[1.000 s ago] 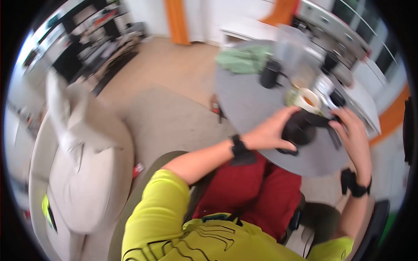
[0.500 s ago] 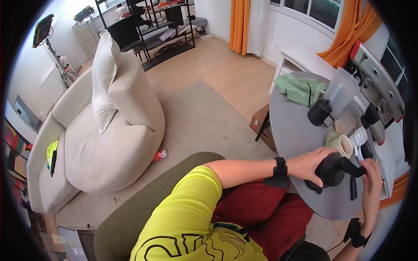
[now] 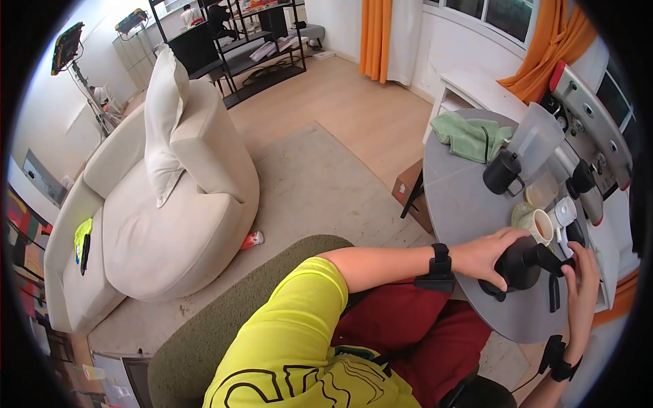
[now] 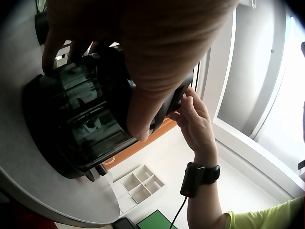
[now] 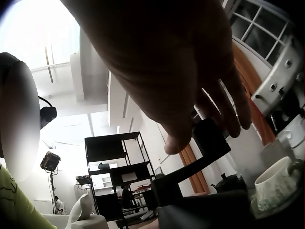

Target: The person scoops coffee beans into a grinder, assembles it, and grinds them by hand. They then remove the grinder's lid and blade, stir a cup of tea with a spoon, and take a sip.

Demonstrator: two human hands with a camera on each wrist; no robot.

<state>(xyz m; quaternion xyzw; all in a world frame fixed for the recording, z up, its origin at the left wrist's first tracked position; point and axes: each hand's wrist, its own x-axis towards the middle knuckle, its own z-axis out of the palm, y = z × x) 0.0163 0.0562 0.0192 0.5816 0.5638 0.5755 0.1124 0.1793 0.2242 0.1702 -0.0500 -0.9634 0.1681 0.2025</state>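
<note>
A black hand-crank grinder (image 3: 520, 267) with dark see-through sides (image 4: 88, 126) stands on the grey round table (image 3: 457, 204). My left hand (image 3: 484, 257) grips its upper body, thumb on the near side and fingers round the far side. From the top a crank arm (image 5: 178, 177) reaches out to the right. My right hand (image 3: 582, 275) holds the black knob (image 5: 209, 137) at its end between thumb and fingers. Just below the crank lies a black handle-like piece (image 3: 554, 294). Beyond the grinder stands a cream cup (image 3: 537, 226) with brown contents.
Farther back are a black pitcher (image 3: 502, 173), a clear plastic container (image 3: 537, 139) and a green cloth (image 3: 466, 136). A white-handled item (image 3: 562, 214) sits beside the cup. An espresso machine (image 3: 592, 143) stands behind the table. To the left is a beige sofa (image 3: 170, 238).
The head view has turned and steadied, so the table appears farther right. Both hands keep their places on the grinder; the crank knob and right hand have shifted only slightly.
</note>
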